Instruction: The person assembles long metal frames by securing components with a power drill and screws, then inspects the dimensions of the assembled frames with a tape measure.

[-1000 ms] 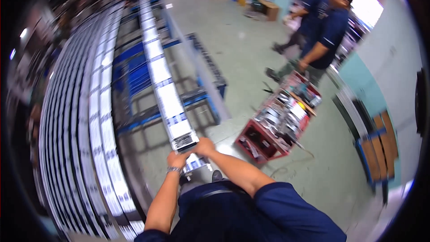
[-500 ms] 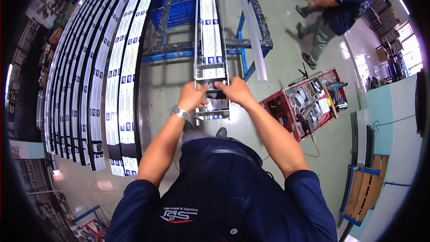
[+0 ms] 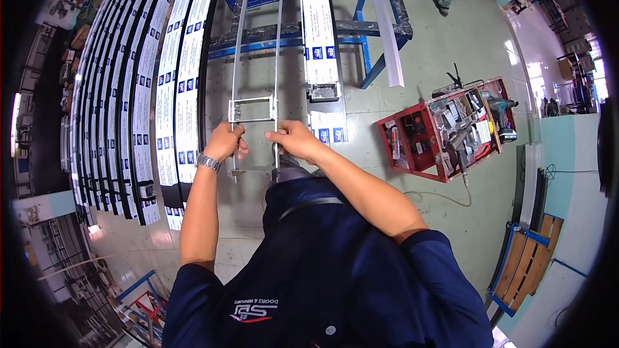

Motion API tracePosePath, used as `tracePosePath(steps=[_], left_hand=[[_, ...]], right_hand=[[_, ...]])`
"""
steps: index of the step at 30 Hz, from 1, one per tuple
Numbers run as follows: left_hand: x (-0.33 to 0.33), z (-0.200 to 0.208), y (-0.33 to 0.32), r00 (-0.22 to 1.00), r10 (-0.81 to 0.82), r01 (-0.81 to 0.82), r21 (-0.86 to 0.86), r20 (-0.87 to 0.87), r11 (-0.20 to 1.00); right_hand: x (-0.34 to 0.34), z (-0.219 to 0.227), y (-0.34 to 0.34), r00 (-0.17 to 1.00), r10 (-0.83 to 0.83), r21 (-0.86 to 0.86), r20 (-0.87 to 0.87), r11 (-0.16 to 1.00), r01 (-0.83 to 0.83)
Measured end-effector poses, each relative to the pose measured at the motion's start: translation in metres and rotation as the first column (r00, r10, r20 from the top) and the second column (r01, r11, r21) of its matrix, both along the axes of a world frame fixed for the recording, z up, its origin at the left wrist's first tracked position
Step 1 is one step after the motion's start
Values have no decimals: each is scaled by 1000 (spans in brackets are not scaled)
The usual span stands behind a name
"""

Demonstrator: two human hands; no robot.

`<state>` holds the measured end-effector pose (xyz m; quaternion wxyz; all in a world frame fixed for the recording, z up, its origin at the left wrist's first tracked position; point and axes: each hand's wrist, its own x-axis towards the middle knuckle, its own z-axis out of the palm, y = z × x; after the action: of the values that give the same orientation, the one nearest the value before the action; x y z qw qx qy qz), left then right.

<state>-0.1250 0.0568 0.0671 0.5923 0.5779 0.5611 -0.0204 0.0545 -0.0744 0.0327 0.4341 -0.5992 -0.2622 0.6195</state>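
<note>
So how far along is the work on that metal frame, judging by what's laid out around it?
Looks done: many long wrapped profiles lie in rows on the person's left. In hand: the left hand and right hand each grip a rail of the thin metal frame near its end bracket. Left: one wrapped profile lies on the blue stand; tools sit unused in the red toolbox.

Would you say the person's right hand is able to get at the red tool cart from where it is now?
Probably not without letting go: the right hand grips the metal frame, and the red tool cart stands apart across bare floor to the right, beyond it, though nothing blocks the way.
</note>
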Motion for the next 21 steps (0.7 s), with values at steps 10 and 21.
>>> tracePosePath(steps=[10,21], left_hand=[[-51,-57,32,987,22,-18,23,-157,1000],[-80,-112,-10,961,134,-117,83,-242,990]], right_hand=[[45,-3,-47,990,62,73,-127,996,-53],[103,-53,-104,893,-406,12,197,911,412]])
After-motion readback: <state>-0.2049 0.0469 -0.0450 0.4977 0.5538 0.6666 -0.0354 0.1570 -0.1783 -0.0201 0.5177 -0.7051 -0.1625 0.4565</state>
